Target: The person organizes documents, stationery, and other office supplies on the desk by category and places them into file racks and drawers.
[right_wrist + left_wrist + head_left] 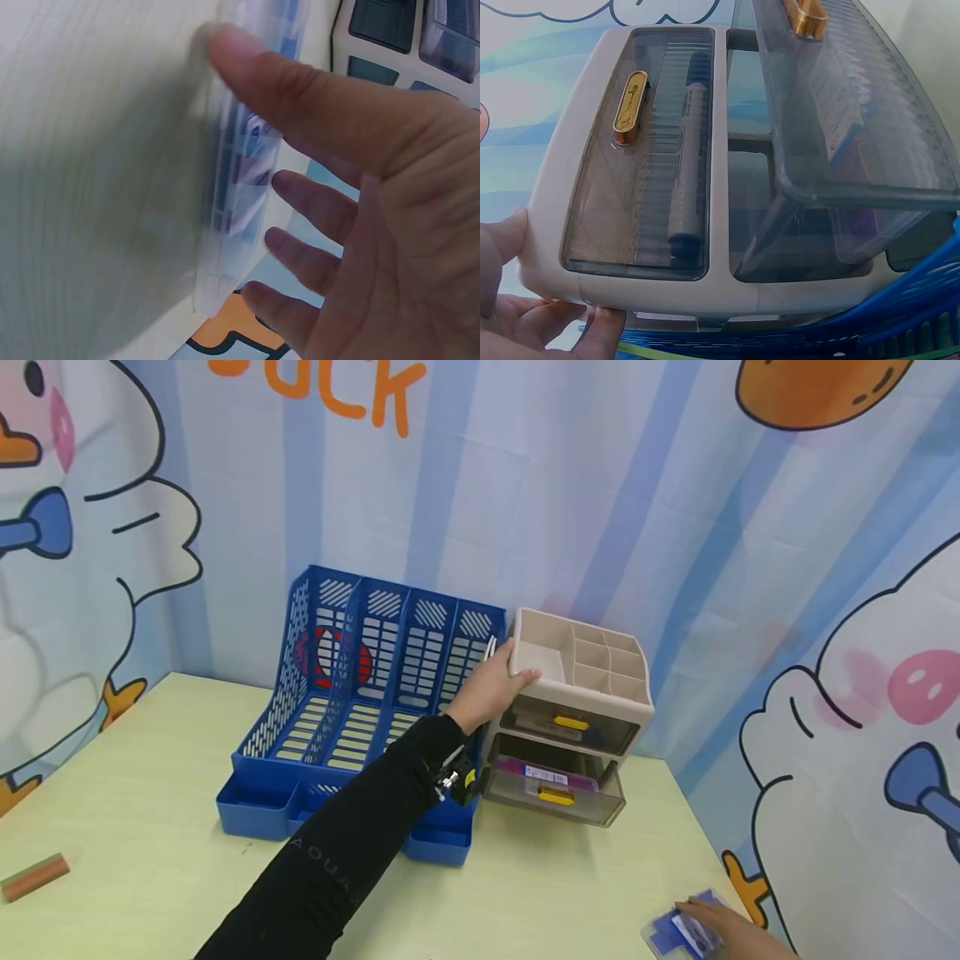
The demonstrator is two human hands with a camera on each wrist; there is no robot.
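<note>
My left hand [489,687] grips the upper left edge of a beige drawer organizer [647,681], thumb on its top rim. In the left wrist view, a marker [690,165] lies in the closed upper drawer. The lower drawer [558,806] is pulled out and holds a purple item with a white label [546,774]. At the front right, my right hand [731,931] is over a flat clear plastic case [663,935] with blue contents. In the right wrist view its thumb overlaps the edge of the case [240,202], and the fingers are spread apart.
A blue slotted file rack [348,768] with small front bins stands directly left of the organizer. A short brown and green block [36,877] lies at the left on the pale yellow table [135,793]. A cartoon-printed curtain [480,485] hangs behind.
</note>
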